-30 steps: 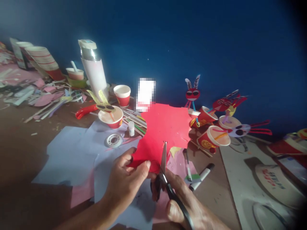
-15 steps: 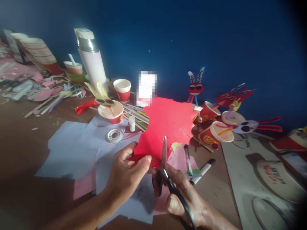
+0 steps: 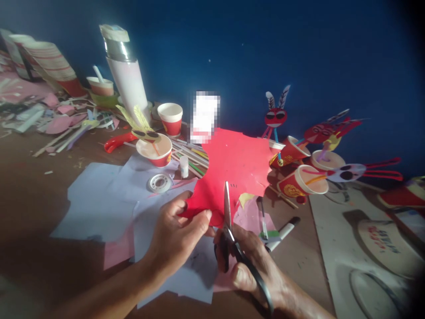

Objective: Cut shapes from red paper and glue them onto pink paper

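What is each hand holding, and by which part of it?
Left hand: the red paper, pinched at its near left edge. Right hand: the scissors, by their black handles.

The single view looks from the person's head, on the near side of the red paper (image 3: 237, 159) and above it, facing forward and slanting down. It is close enough that the left hand (image 3: 179, 235) and right hand (image 3: 257, 261) loom large at the paper's near edge. The wide frame takes in stacked cups (image 3: 51, 64) far left of the paper, a pale board (image 3: 327, 221) to its right and the blue wall (image 3: 199, 40) beyond.
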### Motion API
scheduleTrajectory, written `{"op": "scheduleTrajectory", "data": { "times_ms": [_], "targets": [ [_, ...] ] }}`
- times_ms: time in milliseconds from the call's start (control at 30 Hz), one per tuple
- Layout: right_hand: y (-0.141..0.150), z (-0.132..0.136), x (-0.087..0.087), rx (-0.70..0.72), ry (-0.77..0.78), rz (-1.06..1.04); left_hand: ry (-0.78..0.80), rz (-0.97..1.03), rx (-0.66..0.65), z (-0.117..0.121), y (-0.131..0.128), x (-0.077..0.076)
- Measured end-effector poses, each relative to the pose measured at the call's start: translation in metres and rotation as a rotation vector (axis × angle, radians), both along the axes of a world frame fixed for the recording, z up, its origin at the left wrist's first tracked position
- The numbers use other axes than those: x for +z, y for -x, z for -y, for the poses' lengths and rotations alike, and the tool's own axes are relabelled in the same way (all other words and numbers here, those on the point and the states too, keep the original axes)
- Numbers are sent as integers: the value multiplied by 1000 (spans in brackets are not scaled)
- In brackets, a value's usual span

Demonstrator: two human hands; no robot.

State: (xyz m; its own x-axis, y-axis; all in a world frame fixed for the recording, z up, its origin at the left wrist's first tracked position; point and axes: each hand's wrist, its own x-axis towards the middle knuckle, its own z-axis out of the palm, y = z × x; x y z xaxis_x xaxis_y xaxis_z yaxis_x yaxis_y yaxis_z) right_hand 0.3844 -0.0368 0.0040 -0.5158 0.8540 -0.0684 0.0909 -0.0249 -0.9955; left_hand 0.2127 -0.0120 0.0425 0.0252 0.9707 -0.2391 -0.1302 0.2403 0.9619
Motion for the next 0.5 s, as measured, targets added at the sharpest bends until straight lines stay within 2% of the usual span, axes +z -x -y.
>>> {"op": "scheduleTrajectory", "data": {
  "times_ms": [400, 500],
  "targets": [
    [-1, 3, -6, 0, 66, -10, 46, -60, 60, 0, -1, 3],
    [-1, 2, -9, 7, 95, -22, 57, -81, 41, 1, -1, 4]
  ]
}}
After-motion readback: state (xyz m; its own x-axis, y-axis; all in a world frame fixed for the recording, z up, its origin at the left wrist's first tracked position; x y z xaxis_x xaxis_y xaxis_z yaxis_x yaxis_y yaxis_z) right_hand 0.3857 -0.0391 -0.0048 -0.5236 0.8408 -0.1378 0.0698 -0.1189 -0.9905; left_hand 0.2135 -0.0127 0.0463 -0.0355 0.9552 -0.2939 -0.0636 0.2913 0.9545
